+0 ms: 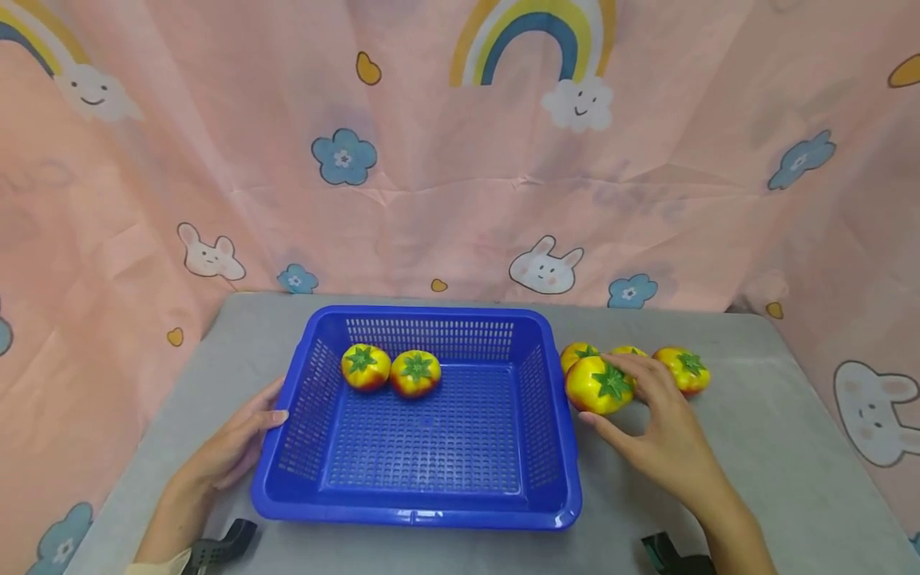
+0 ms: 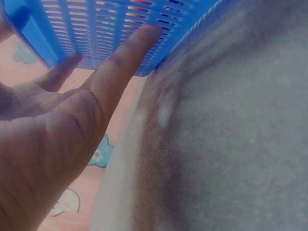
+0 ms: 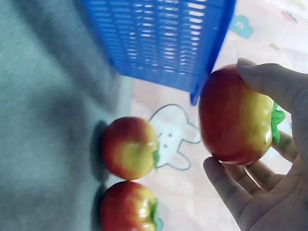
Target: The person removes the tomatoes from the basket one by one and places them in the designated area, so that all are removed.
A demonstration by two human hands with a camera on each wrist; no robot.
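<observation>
A blue plastic basket [image 1: 424, 515] stands on the table with two red-and-yellow persimmons [image 1: 365, 367] side by side at its back left. My left hand [image 1: 233, 443] holds the basket's left side, thumb at the rim; in the left wrist view its fingers [image 2: 118, 72] lie against the slotted outer wall. At the basket's right side, my right hand [image 1: 664, 435] grips a persimmon [image 3: 236, 118] between thumb and fingers, above the table. Its green leafy top [image 1: 614, 382] faces up. Behind it on the table are more persimmons [image 1: 683, 370], partly hidden by the hand and held fruit.
The grey table [image 1: 776, 447] extends on both sides of the basket. A pink cloth [image 1: 431, 216] with rainbows, rabbits and flowers hangs behind and at the sides. Dark wrist-camera mounts [image 1: 223, 547] show below both hands.
</observation>
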